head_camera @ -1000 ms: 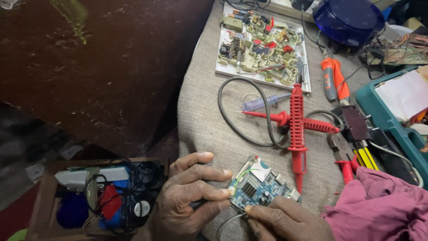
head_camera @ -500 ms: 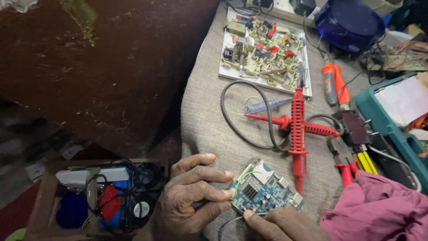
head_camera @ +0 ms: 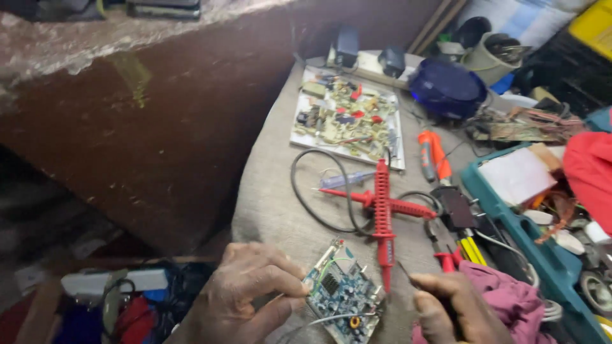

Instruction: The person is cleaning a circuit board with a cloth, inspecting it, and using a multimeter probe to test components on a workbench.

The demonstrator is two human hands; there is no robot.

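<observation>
The left hand [head_camera: 245, 296] pinches the board [head_camera: 342, 299]. The right hand [head_camera: 449, 306] grips a thin tool, tip off the board. Judging by this, work looks unfinished.

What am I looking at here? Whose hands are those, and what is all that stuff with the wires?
This picture comes from a camera worn on a person's head, looking down at their own two hands. The left hand holds a small blue circuit board, a flat plate covered in tiny electronic parts. The right hand holds something thin and dark; it is too hidden to name. They work over a grey cloth-covered table. On it lie two red probes crossed over each other, a looping black wire, a bigger white circuit board, an orange tool and a teal toolbox.
</observation>
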